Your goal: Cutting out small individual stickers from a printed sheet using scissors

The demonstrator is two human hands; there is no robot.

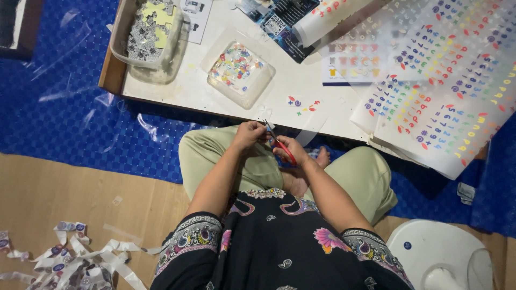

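I sit cross-legged at a low white table [301,91]. My right hand [290,149] grips red-handled scissors [280,142], their blades pointing up toward the table's edge. My left hand [250,134] pinches a small piece of sticker sheet right at the blades; the piece is too small to make out. A clear strip of film [309,134] hangs from the table edge next to my right hand. Both hands hover over my lap, just in front of the table.
On the table stand a clear square tub of small colourful stickers [237,67], a larger tub of cut pieces [150,37] and big sheets of coloured stickers [441,80]. Paper scraps [70,260] lie on the wooden floor at left. A white round object [438,252] sits at right.
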